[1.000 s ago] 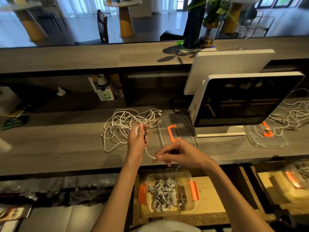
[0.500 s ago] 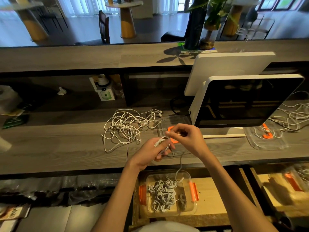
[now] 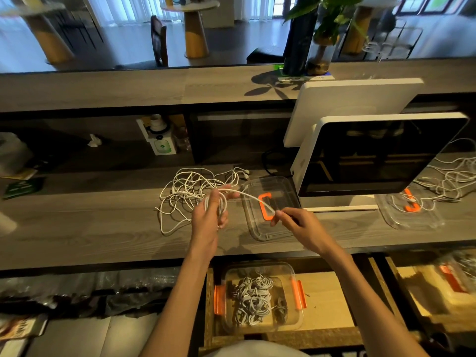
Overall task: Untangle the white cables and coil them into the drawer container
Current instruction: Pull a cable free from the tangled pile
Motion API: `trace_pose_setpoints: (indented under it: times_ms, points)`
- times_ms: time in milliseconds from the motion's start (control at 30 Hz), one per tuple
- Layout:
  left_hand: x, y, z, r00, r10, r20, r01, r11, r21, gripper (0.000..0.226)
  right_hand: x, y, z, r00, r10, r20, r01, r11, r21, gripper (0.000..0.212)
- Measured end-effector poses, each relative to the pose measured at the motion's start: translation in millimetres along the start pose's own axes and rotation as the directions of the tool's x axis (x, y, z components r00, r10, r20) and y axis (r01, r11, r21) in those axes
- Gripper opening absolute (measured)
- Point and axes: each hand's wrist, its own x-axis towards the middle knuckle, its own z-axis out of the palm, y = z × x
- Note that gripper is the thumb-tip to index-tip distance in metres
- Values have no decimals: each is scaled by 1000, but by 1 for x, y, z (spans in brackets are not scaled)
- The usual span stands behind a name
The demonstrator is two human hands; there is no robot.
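Grey wood counter, left hand fingers wrapped in cable coil, right hand pinching its strand.

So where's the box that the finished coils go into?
In the head view, the clear container with orange clips sits in the open drawer below the counter edge, bottom centre, between the person's forearms, already holding coiled cables.

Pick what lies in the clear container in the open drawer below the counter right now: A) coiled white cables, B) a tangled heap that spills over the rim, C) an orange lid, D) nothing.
A. The drawer container holds several small coiled cables, all inside its walls, while the left hand holds a partly wound white cable whose free end the right hand pinches.
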Motion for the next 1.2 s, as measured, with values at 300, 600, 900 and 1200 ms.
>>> trace_pose_setpoints:
  times_ms: [300,600,900,1200]
  points:
    - [6,-4,-19,969,-82,-234,7,952,-305,40,-18,12,15,997,23,74,-44,954,296,24]
    - [9,-8,-14,917,-186,-353,17,902,-432,32,-26,17,37,976,-32,215,31,999,10,21]
    - [12,-20,-8,945,-60,-322,91,992,83,30,-25,-20,31,926,-123,356,158,985,-71,20]
    - [-6,-23,12,894,-428,135,326,826,459,60,1,-43,6,966,-258,-25,251,955,-155,41]
